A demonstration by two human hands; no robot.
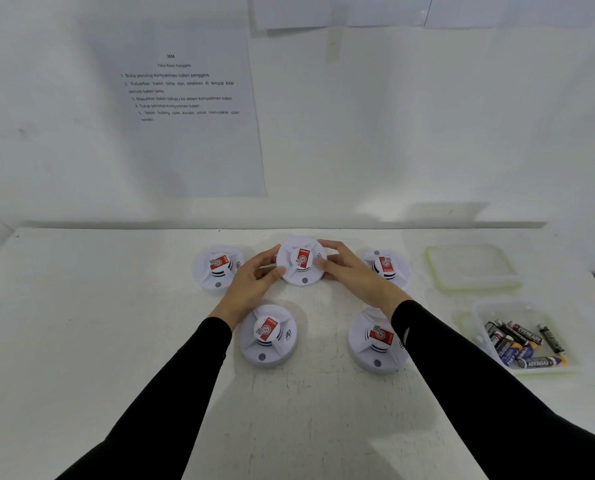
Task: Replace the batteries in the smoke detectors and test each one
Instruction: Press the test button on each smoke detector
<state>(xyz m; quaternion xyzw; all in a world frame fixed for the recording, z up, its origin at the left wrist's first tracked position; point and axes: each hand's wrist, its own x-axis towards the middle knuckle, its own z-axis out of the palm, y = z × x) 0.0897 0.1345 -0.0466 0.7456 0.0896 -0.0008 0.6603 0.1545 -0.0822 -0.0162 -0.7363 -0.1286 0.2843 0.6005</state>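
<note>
Several white round smoke detectors with red labels lie face up on the white table (81, 341). The middle back detector (301, 261) is held from both sides: my left hand (254, 282) grips its left rim and my right hand (349, 271) grips its right rim. Others sit at the back left (218, 268), back right (388, 268), front left (267, 336) and front right (375, 341); my right forearm covers part of the front right one. A clear tub (479, 315) at the right holds several black batteries (524, 342).
A clear lid with a green rim (471, 266) lies behind the battery tub. A printed instruction sheet (185, 109) hangs on the wall behind the table. The table's right edge runs close past the tub.
</note>
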